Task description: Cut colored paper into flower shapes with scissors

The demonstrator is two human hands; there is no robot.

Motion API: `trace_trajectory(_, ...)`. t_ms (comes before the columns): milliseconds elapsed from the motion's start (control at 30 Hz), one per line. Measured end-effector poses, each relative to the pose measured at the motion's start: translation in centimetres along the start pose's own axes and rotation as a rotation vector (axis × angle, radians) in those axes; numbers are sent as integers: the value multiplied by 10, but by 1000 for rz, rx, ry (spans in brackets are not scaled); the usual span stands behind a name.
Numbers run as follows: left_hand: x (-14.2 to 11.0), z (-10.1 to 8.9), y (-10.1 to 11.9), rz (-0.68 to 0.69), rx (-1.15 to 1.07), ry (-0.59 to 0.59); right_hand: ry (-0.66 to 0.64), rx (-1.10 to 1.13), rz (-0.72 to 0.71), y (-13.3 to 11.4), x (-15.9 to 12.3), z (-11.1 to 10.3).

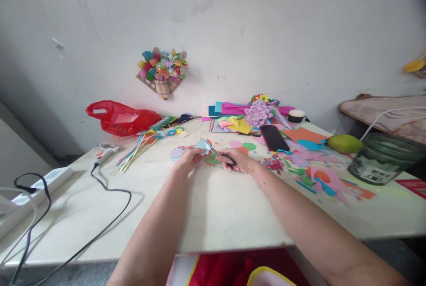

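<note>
Over a cream-topped table (229, 215), we pinch a thin, light blue, wavy-edged craft piece (203, 144) in our left hand (190, 159), the piece jutting up and rightward past the fingertips, its long axis too small to tell. Our right hand (238, 161) grips the black handles of metal-bladed scissors (214, 150), fingers curled around them, the long axis slanting from lower right to blade tips pointing up and left, at the piece.

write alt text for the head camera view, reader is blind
Two hands, left and right, hold light-blue foam and scissors over a white table scattered with colorful scraps; a flower bouquet hangs on the wall.
</note>
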State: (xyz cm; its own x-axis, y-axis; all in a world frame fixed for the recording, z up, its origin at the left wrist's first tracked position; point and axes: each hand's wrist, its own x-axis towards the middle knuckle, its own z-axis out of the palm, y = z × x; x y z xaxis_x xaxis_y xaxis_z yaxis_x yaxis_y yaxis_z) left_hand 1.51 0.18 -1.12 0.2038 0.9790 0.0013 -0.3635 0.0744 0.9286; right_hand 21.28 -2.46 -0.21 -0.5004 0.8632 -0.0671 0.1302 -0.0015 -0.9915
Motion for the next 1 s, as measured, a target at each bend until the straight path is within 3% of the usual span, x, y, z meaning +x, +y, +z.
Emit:
trace_trajectory(300, 0, -2, 0, -11, -7, 1, 8, -31, -8, 6, 4, -3)
trace_trajectory(633, 0, -2, 1, -14, -34, 21, 26, 4, 40, -5, -2, 4)
trace_trajectory(1000, 3, -6, -3, -21, 31, -28, -15, -7, 9, 5, 1, -1)
